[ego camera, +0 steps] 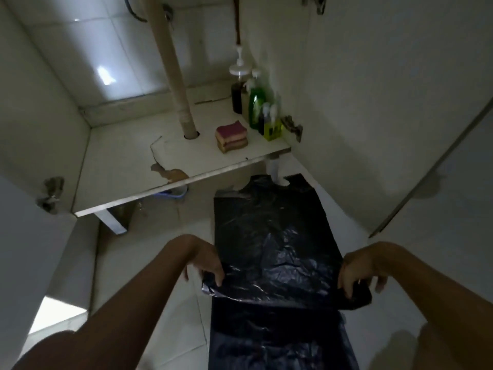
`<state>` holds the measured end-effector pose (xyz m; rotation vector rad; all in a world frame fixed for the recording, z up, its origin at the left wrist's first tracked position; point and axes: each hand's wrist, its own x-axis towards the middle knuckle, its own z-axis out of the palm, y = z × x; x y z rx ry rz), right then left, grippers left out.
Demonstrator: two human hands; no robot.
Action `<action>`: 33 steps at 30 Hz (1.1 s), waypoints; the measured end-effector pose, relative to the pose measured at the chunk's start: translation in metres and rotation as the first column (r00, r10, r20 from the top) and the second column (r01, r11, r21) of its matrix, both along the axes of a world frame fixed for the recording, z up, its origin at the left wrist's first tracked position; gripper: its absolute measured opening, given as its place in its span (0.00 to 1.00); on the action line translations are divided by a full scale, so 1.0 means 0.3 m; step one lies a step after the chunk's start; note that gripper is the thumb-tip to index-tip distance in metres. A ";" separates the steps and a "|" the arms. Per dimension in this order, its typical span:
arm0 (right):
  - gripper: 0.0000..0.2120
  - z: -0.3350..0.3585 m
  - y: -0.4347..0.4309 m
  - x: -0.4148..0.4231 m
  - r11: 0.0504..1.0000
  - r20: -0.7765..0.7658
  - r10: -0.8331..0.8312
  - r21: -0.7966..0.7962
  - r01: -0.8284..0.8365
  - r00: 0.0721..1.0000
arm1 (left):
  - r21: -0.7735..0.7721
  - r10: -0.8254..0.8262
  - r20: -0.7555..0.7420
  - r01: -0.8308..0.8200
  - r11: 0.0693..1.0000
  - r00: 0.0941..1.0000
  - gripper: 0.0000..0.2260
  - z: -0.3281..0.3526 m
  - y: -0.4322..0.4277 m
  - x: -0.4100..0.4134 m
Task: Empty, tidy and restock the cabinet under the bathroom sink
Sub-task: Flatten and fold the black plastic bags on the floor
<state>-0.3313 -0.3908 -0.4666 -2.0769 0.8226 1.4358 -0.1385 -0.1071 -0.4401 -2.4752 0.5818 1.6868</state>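
A black plastic bag (269, 231) lies flat on the tiled floor in front of the open cabinet, its handles toward the shelf. My left hand (206, 264) pinches the bag's near left edge and my right hand (360, 271) pinches its near right edge, so a fold of plastic is lifted between them. On the cabinet shelf (120, 166) stand a stack of pink and brown sponges (231, 136) and, along the right wall, a dark pump bottle (237, 89), a green bottle (256, 105) and a small yellow bottle (272, 124).
A beige drain pipe (173, 68) runs down through a hole in the shelf. The right cabinet door (437, 161) stands open, and a hinge (50, 193) shows at the left. A blue basin (173, 193) sits on the floor under the shelf.
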 end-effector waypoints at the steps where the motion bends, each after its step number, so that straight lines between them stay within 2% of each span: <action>1: 0.13 -0.033 0.006 -0.009 1.000 -0.024 0.003 0.008 -0.003 1.000 | 0.006 -0.001 -0.006 0.001 1.000 1.000 0.14 -0.032 0.007 -0.005; 4: 0.09 -0.130 0.030 -0.032 0.999 -0.108 0.025 0.026 -0.022 0.994 | 0.027 0.007 -0.050 -0.006 1.000 0.999 0.14 -0.117 0.026 -0.022; 12: 0.14 -0.277 0.087 -0.094 0.994 -0.206 0.097 0.067 -0.084 0.974 | 0.071 0.021 -0.136 -0.012 0.997 0.990 0.20 -0.277 0.051 -0.115; 15: 0.14 -0.301 0.099 -0.094 0.991 -0.228 0.129 0.066 -0.117 0.965 | 0.090 -0.003 -0.161 0.018 0.996 0.987 0.14 -0.300 0.054 -0.147; 18: 0.19 -0.304 0.106 -0.098 0.986 -0.238 0.155 0.097 -0.135 0.959 | 0.107 -0.059 -0.187 0.080 0.991 0.981 0.09 -0.334 0.064 -0.166; 21: 0.21 -0.294 0.132 -0.110 0.975 -0.255 0.195 0.151 -0.160 0.947 | 0.126 -0.126 -0.225 0.157 0.980 0.966 0.16 -0.362 0.072 -0.199; 24: 0.21 -0.337 0.146 -0.143 0.978 -0.291 0.179 0.160 -0.137 0.940 | 0.151 -0.192 -0.329 0.252 0.956 0.925 0.21 -0.378 0.075 -0.250; 27: 0.24 -0.438 0.119 -0.149 0.973 -0.320 0.148 0.218 -0.079 0.936 | 0.210 -0.077 -0.465 0.194 0.958 0.882 0.25 -0.411 0.079 -0.260; 29: 0.19 -0.468 0.111 -0.125 0.977 -0.227 0.080 0.213 -0.031 0.971 | 0.138 -0.043 -0.438 0.114 0.984 0.898 0.25 -0.432 0.067 -0.219; 30: 0.15 -0.474 0.111 -0.114 0.987 -0.087 0.027 0.161 -0.013 0.996 | 0.044 -0.044 -0.355 0.064 0.997 0.934 0.24 -0.449 0.051 -0.194; 31: 0.13 -0.483 0.115 -0.099 0.997 0.138 0.021 0.067 -0.030 0.990 | -0.087 -0.031 -0.223 0.012 0.996 0.974 0.22 -0.464 0.031 -0.169; 32: 0.12 -0.502 0.118 -0.083 0.997 0.379 0.063 -0.057 -0.045 0.923 | -0.230 0.016 -0.058 -0.029 0.973 0.998 0.21 -0.491 0.013 -0.149; 33: 0.12 -0.519 0.137 -0.074 0.986 0.548 0.111 -0.166 -0.022 0.829 | -0.366 0.095 0.103 -0.051 0.929 0.990 0.21 -0.528 -0.005 -0.138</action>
